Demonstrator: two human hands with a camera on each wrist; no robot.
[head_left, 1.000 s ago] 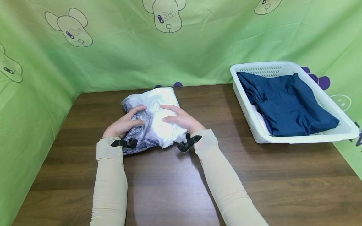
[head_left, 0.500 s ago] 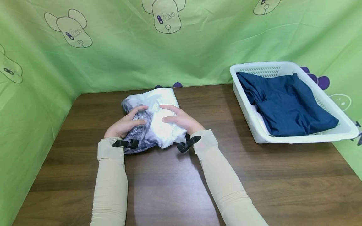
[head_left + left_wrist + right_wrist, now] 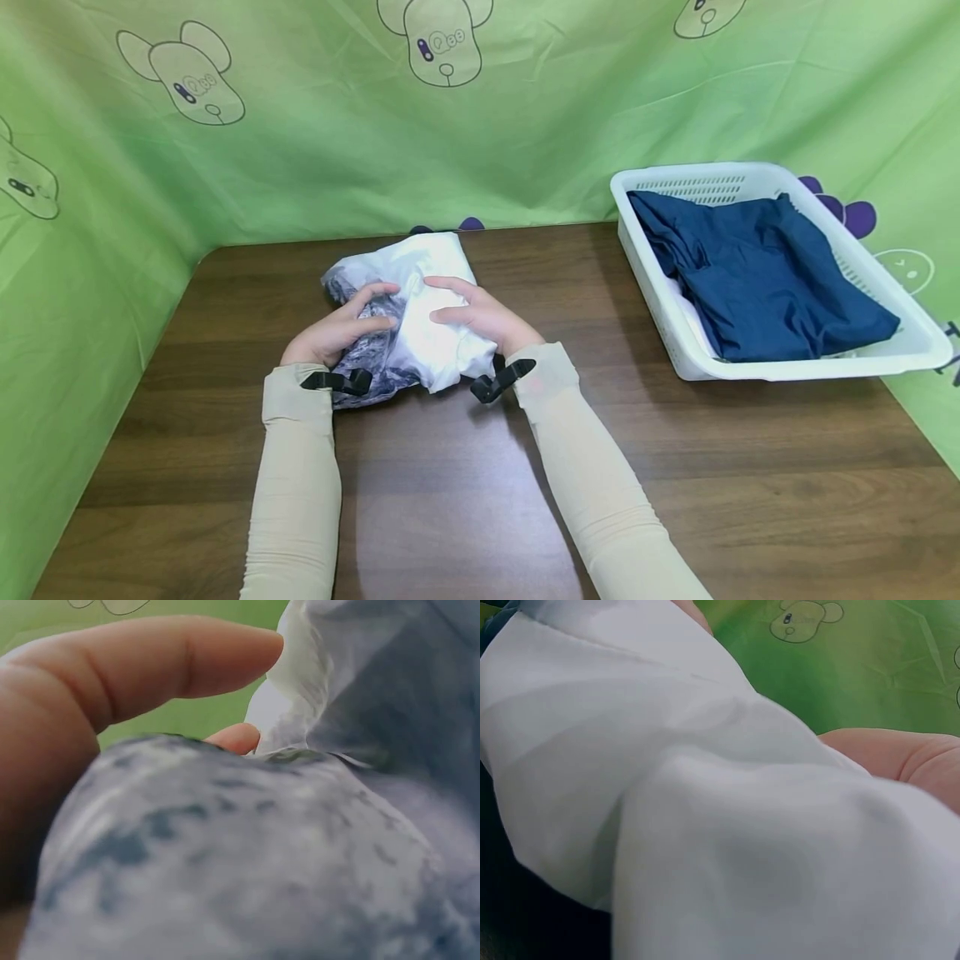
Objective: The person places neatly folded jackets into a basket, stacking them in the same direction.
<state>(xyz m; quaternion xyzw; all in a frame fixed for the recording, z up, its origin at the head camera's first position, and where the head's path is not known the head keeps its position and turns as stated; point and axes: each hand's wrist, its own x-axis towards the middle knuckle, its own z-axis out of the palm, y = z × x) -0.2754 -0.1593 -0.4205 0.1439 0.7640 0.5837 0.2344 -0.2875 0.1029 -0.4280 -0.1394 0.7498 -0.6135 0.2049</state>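
A folded garment (image 3: pixel 438 321), white on the right and mottled grey-blue on the left, lies bunched on the table. My left hand (image 3: pixel 341 329) grips its mottled side, thumb and forefinger on top. In the left wrist view, mottled fabric (image 3: pixel 232 855) fills the front, a finger (image 3: pixel 180 656) stretches above it, and a fingertip peeks out behind. My right hand (image 3: pixel 487 318) holds the white side, with two digits spread over the top and the rest hidden. White fabric (image 3: pixel 765 847) covers most of the right wrist view, part of the hand (image 3: pixel 907 757) showing behind it.
A white plastic basket (image 3: pixel 750 371) stands at the right of the brown wooden table (image 3: pixel 450 500), with a dark blue folded garment (image 3: pixel 765 275) in it and something white beneath. A green printed curtain (image 3: pixel 315 167) hangs along the back and left edges.
My left hand has shifted slightly to the right, pushing its mottled side closer to the white side. The right hand and the basket stay where they were.
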